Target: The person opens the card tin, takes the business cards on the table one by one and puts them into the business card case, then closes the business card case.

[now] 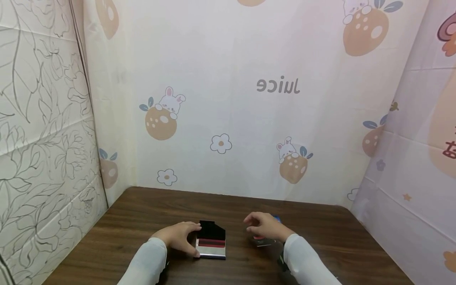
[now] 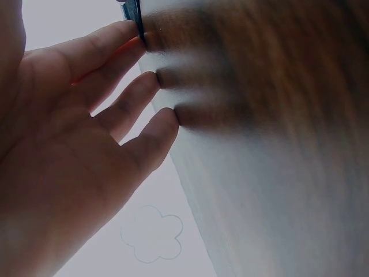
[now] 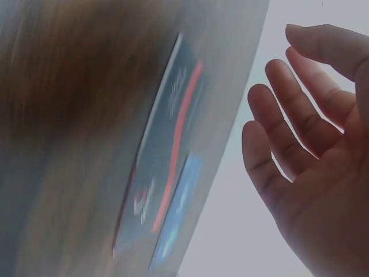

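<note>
A card holder lies on the table with its black flap folded back and dark red and pale bands showing. At its left side is my left hand, thumb at the near corner and a fingertip by the flap. The left wrist view shows fairly straight fingers touching the tabletop, one beside a dark edge. My right hand hovers over a dark card with a red stripe and a blue card. Its fingers are relaxed and hold nothing; in the head view it partly covers both cards.
The brown wooden table has rounded far corners. Behind it hangs a printed curtain, with a line-drawn floral sheet on the left and another printed sheet on the right.
</note>
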A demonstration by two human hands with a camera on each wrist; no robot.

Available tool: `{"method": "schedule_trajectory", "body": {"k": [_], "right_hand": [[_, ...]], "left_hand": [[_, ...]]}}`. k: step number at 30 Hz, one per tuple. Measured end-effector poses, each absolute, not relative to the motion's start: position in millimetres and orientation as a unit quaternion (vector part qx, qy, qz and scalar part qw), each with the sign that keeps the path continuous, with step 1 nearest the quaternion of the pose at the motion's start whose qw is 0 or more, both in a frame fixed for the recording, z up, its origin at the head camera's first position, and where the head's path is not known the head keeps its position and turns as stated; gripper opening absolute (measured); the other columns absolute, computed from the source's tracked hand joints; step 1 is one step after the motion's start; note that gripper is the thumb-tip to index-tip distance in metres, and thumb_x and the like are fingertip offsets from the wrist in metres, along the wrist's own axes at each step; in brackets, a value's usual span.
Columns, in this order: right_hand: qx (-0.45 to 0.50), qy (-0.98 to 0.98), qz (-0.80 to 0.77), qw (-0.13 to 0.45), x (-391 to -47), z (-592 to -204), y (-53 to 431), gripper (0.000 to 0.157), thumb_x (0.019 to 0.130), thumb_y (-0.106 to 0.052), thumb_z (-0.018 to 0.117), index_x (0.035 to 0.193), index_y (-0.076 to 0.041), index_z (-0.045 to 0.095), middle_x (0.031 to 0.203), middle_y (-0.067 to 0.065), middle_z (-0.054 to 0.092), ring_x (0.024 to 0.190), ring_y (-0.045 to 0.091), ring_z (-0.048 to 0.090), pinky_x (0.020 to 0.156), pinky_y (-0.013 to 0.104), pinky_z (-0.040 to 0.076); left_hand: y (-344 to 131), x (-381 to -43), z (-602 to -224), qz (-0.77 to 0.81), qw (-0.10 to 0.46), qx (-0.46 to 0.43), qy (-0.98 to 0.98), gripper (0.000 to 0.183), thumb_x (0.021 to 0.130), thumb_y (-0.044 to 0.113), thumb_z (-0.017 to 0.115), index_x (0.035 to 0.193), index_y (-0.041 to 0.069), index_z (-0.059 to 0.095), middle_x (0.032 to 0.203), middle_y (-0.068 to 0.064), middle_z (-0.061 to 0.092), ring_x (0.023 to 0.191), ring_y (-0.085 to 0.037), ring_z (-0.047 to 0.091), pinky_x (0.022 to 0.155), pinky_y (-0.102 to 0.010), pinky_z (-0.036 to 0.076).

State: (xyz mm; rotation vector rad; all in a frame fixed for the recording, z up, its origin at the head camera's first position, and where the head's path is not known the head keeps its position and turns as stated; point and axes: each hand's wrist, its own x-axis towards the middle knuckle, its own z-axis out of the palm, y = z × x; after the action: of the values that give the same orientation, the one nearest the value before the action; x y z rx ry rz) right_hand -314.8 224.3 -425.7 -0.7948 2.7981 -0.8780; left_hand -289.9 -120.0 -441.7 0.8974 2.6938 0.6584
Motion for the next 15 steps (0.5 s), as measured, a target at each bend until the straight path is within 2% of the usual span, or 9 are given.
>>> {"method": "schedule_trajectory", "body": {"k": [8,15], "right_hand": [[-0.233,0.931,-0.276,0.054,-318.8,-423.9,245.2,0.026,0.084,-0.028,0.068,0.107,-0.016,0.063,0.098,0.000,0.063,0.087,0.012,0.054,0.076,0.041,0.051],[-0.220,0.933,-0.278,0.057,-317.3,-422.6,255.6,0.028,0.082,-0.023,0.070,0.106,-0.012,0.063,0.095,0.001,0.062,0.085,0.014,0.054,0.075,0.044,0.051]], "left_hand": [[-120.7,-289.9,-441.3,0.225,0.113,0.305,0.918,0.088,0.065,0.054,0.075,0.136,0.011,0.046,0.142,-0.010,0.042,0.129,-0.032,0.034,0.103,-0.057,0.033],[-119.4,-288.8,-439.9,0.228,0.113,0.304,0.918,0.087,0.064,0.053,0.076,0.136,0.011,0.047,0.142,-0.011,0.043,0.128,-0.031,0.034,0.103,-0.057,0.034]]}}
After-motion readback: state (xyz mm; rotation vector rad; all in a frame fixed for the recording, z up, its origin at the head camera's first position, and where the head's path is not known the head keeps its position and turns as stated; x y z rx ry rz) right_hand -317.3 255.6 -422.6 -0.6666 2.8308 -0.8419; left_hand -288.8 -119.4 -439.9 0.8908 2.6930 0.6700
